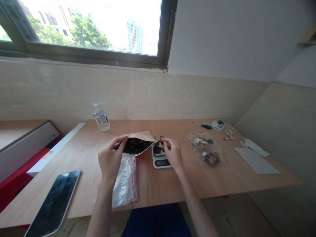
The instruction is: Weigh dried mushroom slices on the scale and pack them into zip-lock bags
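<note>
My left hand (111,156) grips the near-left edge of a brown paper pouch (142,135), thumb on the rim. The pouch's mouth gapes towards me, with a dark lining and brown dried pieces inside. Its right corner reaches over a small white kitchen scale (158,163). Several dark brown dried pieces (157,149) lie on the scale's plate. Over the plate, my right hand (173,153) has its fingers pinched together at a thin brown dried piece, partly hidden by the fingertips. The scale's display faces me, but its reading is too small to make out.
Clear zip bags (127,181) lie below the pouch. Two filled zip bags (202,140) (209,156) are right of the scale. A phone (55,200), water bottle (101,118), screwdriver (206,126), white camera (218,124) and white sheet (256,160) also lie on the table (163,187).
</note>
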The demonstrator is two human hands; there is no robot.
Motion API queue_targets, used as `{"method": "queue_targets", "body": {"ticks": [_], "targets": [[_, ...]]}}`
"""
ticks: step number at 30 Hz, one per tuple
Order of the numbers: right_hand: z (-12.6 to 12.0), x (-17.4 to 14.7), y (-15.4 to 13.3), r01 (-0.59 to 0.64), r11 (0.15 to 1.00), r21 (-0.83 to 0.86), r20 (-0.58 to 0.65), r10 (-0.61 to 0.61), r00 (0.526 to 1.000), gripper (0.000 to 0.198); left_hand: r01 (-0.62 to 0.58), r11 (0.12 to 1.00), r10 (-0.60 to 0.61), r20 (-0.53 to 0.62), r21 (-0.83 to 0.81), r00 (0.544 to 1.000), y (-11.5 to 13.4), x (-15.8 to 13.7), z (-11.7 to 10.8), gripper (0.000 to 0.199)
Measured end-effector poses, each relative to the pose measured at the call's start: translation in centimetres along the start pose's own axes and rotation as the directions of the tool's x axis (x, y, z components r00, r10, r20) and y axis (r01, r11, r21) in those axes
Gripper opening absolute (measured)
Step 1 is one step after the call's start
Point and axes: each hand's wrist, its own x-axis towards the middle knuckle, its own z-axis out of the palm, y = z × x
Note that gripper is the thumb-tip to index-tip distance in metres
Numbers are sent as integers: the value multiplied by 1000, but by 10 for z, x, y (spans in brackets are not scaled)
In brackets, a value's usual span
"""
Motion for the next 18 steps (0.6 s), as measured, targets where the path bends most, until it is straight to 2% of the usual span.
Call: {"method": "queue_targets", "body": {"ticks": [2,4,7,10,14,18], "targets": [[-9,-9,-19,33,994,108,-38,-29,999,22,10,1000,-10,-10,13,1000,1,-1,3,21],[-15,-18,-41,110,965,239,-26,-107,994,23,20,999,-19,-24,29,1000,3,-4,5,22],[-15,-26,-70,244,896,372,102,-300,948,26,21,999,-20,-15,29,1000,3,-8,7,22],[-7,-27,-87,312,887,341,231,-401,887,34,22,1000,-22,18,-7,1000,3,-13,7,20],[7,-21,-98,329,938,110,416,-344,842,40,34,997,-31,34,-66,999,1,-21,6,18],[23,-8,-106,276,956,-104,604,-160,781,37,47,997,-45,27,-67,999,-1,-32,8,16]]}}
